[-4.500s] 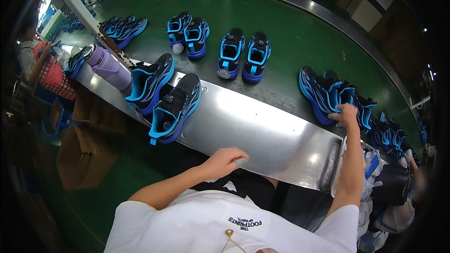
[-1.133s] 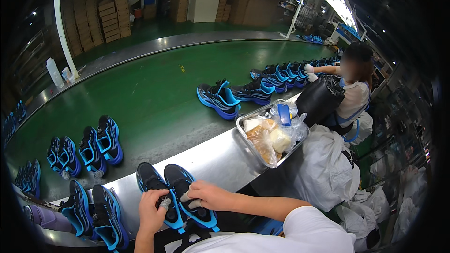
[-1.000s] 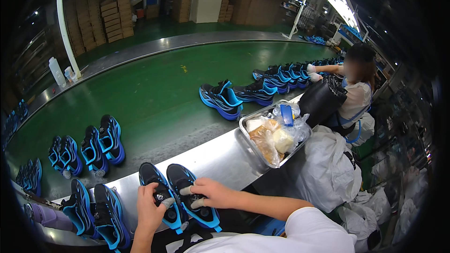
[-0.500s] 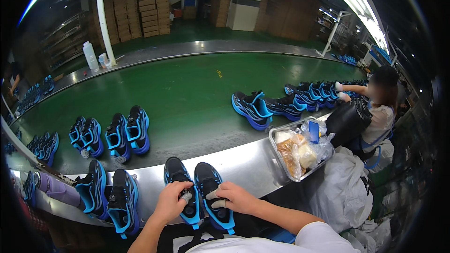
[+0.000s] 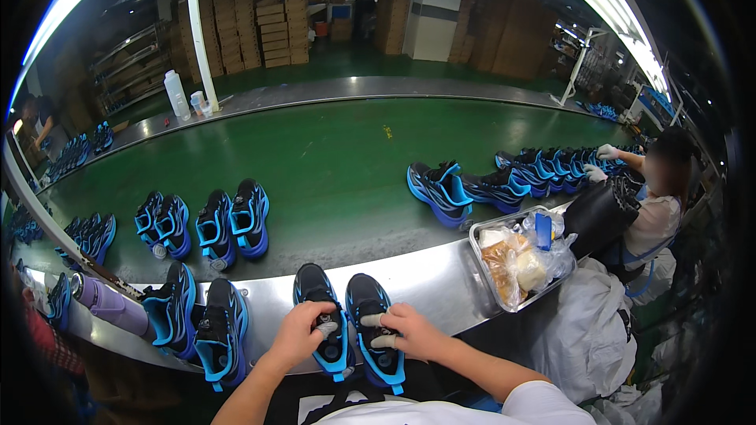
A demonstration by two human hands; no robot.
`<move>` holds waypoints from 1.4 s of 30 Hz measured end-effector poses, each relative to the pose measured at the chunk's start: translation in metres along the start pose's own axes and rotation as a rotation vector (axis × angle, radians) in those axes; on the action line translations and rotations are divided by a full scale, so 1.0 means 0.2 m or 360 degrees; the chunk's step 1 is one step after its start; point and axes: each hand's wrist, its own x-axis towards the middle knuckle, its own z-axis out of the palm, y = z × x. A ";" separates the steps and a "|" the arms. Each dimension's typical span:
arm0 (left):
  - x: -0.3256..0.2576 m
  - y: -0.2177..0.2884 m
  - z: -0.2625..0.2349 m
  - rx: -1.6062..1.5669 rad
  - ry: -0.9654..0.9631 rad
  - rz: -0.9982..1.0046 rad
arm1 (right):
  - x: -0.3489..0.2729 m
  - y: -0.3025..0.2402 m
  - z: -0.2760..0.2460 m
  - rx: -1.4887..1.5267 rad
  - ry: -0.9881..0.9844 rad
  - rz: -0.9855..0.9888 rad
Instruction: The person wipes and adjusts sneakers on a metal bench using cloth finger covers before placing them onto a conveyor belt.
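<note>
A pair of black and blue sneakers stands before me on the metal ledge, toes pointing away. My left hand [image 5: 305, 334] is closed on the upper of the left sneaker [image 5: 312, 283], its thumb and fingers curled in at the tongue. On the right sneaker [image 5: 365, 291], my right hand [image 5: 409, 332] grips around the lacing area with thumb and forefinger. Pale finger covers sit on fingertips of both hands. What lies beneath the fingertips is hidden. Just left, another matching pair of sneakers [image 5: 221, 327] stands on the ledge.
Beyond the ledge runs a green conveyor belt [image 5: 331, 157] carrying several sneakers [image 5: 248, 220]. A lilac bottle [image 5: 110, 304] lies at the left. At the right are a metal tray [image 5: 474, 245] of bagged food, white sacks [image 5: 583, 330] and a co-worker [image 5: 661, 189] in gloves handling shoes.
My view has turned slightly left, so the scene sits farther right. Both hands stay on the same two sneakers, with only slight finger movement. The co-worker's hands have shifted a little.
</note>
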 end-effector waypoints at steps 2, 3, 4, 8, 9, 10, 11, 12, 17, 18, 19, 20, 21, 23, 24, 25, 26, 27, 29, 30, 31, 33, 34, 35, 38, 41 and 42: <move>-0.02 0.06 0.04 0.0084 0.0190 0.0048 | 0.03 0.04 -0.02 0.0447 -0.0072 -0.0139; -0.02 0.03 0.07 0.0114 0.0279 0.0063 | 0.01 0.01 -0.04 0.0379 -0.0152 -0.0096; -0.03 0.02 0.09 0.0140 0.0365 0.0086 | 0.00 0.00 -0.03 0.0381 -0.0157 -0.0090; 0.00 0.05 0.08 0.0487 0.0549 0.0453 | 0.03 -0.04 -0.01 -0.0042 0.0081 -0.0003; -0.04 0.13 0.09 0.0349 0.0605 0.0382 | 0.03 -0.02 0.00 -0.0016 0.0086 0.0010; -0.07 0.20 0.09 0.0326 0.0649 0.0384 | 0.03 -0.01 -0.01 0.0006 0.0104 0.0036; -0.13 0.21 0.10 0.0266 0.0511 0.0355 | 0.01 -0.02 -0.03 0.0113 -0.0051 0.0132; -0.19 0.25 0.12 -0.0077 0.0196 0.0023 | 0.01 0.01 -0.03 0.0112 -0.0045 0.0113; -0.27 0.21 0.31 -0.1197 -0.0537 -0.0926 | -0.01 -0.01 -0.08 0.0334 -0.0466 -0.0073; -0.27 0.21 0.33 -0.1336 -0.0553 -0.0944 | -0.02 -0.02 -0.08 0.0381 -0.0441 -0.0013; -0.25 0.29 0.30 -0.1420 -0.0460 -0.0990 | -0.03 -0.02 -0.08 0.0399 -0.0332 -0.0049; -0.24 0.24 0.34 -0.1545 -0.0359 -0.0942 | -0.06 0.01 -0.03 0.0318 -0.0178 -0.0022; -0.21 0.21 0.39 -0.1453 -0.0224 -0.0755 | -0.05 0.03 -0.03 0.0241 -0.0072 -0.0026; -0.14 0.15 0.44 -0.1343 -0.0130 -0.0649 | 0.03 0.07 -0.05 0.0219 -0.0019 0.0061; -0.16 0.17 0.43 -0.1328 -0.0174 -0.0731 | 0.04 0.06 -0.05 0.0281 -0.0067 0.0154; -0.17 0.21 0.41 -0.1577 -0.0148 -0.0863 | 0.05 0.05 -0.07 0.0399 -0.0039 0.0011; -0.17 0.22 0.40 -0.1825 -0.0099 -0.1007 | 0.07 0.06 -0.06 0.0527 -0.0007 -0.0125; -0.17 0.24 0.37 -0.1837 -0.0152 -0.1056 | 0.07 0.07 -0.06 0.0497 0.0012 -0.0166; -0.17 0.26 0.35 -0.1866 -0.0174 -0.1071 | 0.07 0.04 -0.02 0.0370 0.0067 -0.0087; -0.14 0.28 0.32 -0.1864 -0.0144 -0.1013 | 0.11 -0.03 -0.03 0.0257 0.0112 0.0014; -0.15 0.29 0.29 -0.1849 -0.0137 -0.1022 | 0.12 -0.07 -0.04 0.0179 0.0135 0.0061; -0.15 0.31 0.24 -0.1700 -0.0269 -0.1051 | 0.12 -0.06 -0.06 0.0144 0.0071 0.0269; -0.15 0.33 0.20 -0.1655 -0.0357 -0.0970 | 0.12 -0.04 -0.06 0.0311 0.0093 0.0240; -0.16 0.35 0.14 -0.1485 -0.0464 -0.0980 | 0.13 -0.06 -0.07 0.0473 0.0134 0.0173; -0.21 0.35 0.01 -0.0885 -0.0223 -0.0528 | 0.15 -0.10 -0.09 0.0580 0.0058 0.0101; -0.16 0.31 -0.07 -0.0087 0.0381 -0.0072 | 0.11 -0.10 -0.04 0.0307 -0.0005 0.0114; -0.14 0.33 -0.09 0.0117 0.0451 -0.0190 | 0.10 -0.10 -0.03 0.0094 0.0048 0.0135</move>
